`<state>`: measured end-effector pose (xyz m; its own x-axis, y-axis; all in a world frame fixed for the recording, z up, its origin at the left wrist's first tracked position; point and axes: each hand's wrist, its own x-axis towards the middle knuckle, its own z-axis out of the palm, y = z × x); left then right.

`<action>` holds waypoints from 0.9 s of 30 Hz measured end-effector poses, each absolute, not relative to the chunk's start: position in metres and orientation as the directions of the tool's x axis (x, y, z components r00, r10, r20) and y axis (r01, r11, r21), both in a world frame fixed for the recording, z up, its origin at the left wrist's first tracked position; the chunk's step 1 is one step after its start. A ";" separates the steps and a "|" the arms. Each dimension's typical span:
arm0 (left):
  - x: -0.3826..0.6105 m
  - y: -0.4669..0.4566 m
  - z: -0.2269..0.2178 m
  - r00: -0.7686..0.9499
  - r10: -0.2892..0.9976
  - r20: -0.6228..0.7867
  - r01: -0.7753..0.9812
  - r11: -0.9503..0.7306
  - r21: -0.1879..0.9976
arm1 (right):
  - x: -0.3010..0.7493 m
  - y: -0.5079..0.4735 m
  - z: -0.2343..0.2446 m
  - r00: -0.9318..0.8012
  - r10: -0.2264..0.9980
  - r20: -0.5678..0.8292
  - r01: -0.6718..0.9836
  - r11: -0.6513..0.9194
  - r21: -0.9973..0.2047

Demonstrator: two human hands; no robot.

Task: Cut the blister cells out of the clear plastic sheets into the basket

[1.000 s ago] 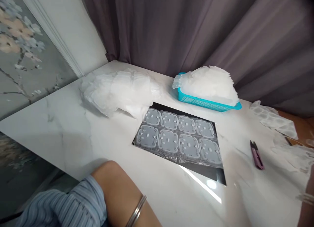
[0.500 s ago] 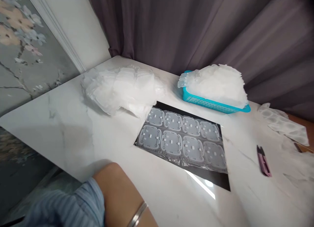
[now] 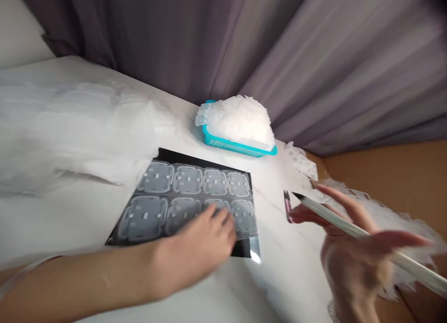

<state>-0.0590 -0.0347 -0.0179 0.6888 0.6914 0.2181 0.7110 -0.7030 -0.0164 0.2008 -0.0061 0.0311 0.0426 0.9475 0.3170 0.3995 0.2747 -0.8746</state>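
The left hand (image 3: pixel 199 234) lies open, fingers spread, on a moulded plastic sheet (image 3: pixel 143 218) laid over a black mat (image 3: pixel 167 154). The right hand (image 3: pixel 352 262) grips a long white stick (image 3: pixel 370 234), its tip just beside small pink snips (image 3: pixel 288 206) on the surface (image 3: pixel 289 281). Beyond sits a blue basket (image 3: pixel 237 148) heaped with plastic pieces (image 3: pixel 237 122)

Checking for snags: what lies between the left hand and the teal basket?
Between the left hand and the teal basket, the head view shows a moulded clear plastic sheet on black backing, then a strip of marble tabletop.
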 end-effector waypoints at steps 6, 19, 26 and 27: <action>-0.101 0.018 -0.041 0.658 0.726 0.200 0.744 -0.668 -0.022 | 0.142 0.038 0.039 0.233 0.953 0.192 0.360 0.099 -0.928; -0.091 0.003 -0.041 0.534 0.841 0.091 0.829 -0.542 0.137 | 0.139 0.053 0.009 0.257 0.952 0.168 0.259 0.100 -0.961; -0.084 -0.008 -0.040 0.479 0.877 0.043 0.864 -0.480 0.150 | 0.141 0.059 -0.019 0.181 0.983 -0.006 0.134 -0.030 -0.991; -0.084 -0.008 -0.040 0.477 0.878 0.035 0.865 -0.476 0.158 | 0.139 0.059 -0.024 0.139 0.989 -0.043 0.109 -0.059 -0.992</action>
<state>-0.0837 -0.0075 -0.0399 0.4770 0.8782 0.0355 0.8650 -0.4762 0.1581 0.1386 0.0594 -0.0240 0.1390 0.9894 -0.0430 0.1095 -0.0585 -0.9923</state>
